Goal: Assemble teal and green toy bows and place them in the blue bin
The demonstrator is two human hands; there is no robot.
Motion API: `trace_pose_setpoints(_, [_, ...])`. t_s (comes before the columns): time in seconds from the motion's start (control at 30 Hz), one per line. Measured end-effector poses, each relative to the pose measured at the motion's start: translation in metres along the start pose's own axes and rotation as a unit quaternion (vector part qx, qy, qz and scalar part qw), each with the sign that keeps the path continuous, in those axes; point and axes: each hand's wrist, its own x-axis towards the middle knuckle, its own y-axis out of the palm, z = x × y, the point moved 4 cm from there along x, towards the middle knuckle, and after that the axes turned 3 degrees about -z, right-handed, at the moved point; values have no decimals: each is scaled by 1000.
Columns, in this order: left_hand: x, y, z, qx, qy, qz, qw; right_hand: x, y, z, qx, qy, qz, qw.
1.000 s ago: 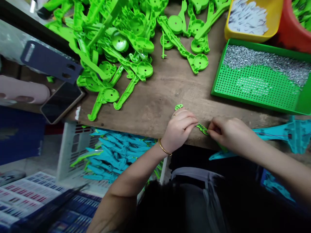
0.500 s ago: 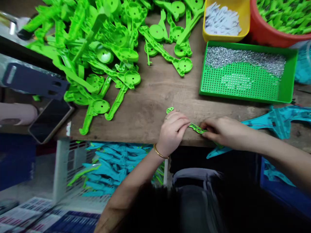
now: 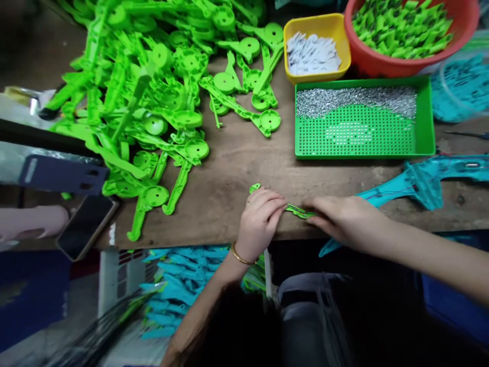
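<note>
A slim green plastic part [image 3: 297, 210] lies at the table's front edge, spanning both hands. My left hand [image 3: 260, 216], with a gold bangle at the wrist, is closed over its left stretch; a rounded end with holes sticks out beyond the knuckles. My right hand [image 3: 340, 219] pinches the right end of the same part between thumb and fingers. Dark thin lines, perhaps wires, run along the part. The fingers cover much of it. A turquoise plastic part [image 3: 416, 186] lies behind and beside my right hand, partly hidden by it.
A green perforated tray [image 3: 367, 150] with small metal pins stands beyond my right hand. Behind it are a yellow bin [image 3: 292, 77] of white pieces and a red tub [image 3: 412, 66] of green pieces. Green parts [image 3: 153, 125] heap at left, near a phone [image 3: 87, 224].
The camera view has shifted, so the tray and bins appear further left. Both hands stay on the green part, the right fingers slightly closer over its end.
</note>
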Motion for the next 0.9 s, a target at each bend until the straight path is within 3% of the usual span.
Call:
trace_pose_setpoints(0.13, [1,1,-1,9,16,22,1000,-29,1,5,-56,-98,-141,984])
trace_pose_setpoints(0.23, [3,1,1,10,23,31,999,-38,5,8,-102,-134,-186,968])
trace_pose_setpoints(0.37, [4,-1,-3,33,48,34,998,-39,10,7,-144,-155,-169,963])
trace_pose_setpoints(0.53, [-8,15,-36,90,146,69,983,-40,11,4,-177,-128,-128,968])
trace_pose_setpoints(0.77, [-28,35,-47,100,124,-2,987,-41,7,-3,-118,-111,-123,979])
trace_pose_setpoints(0.9, [-29,36,-45,108,135,3,985,-44,2,-15,-68,-35,-169,983])
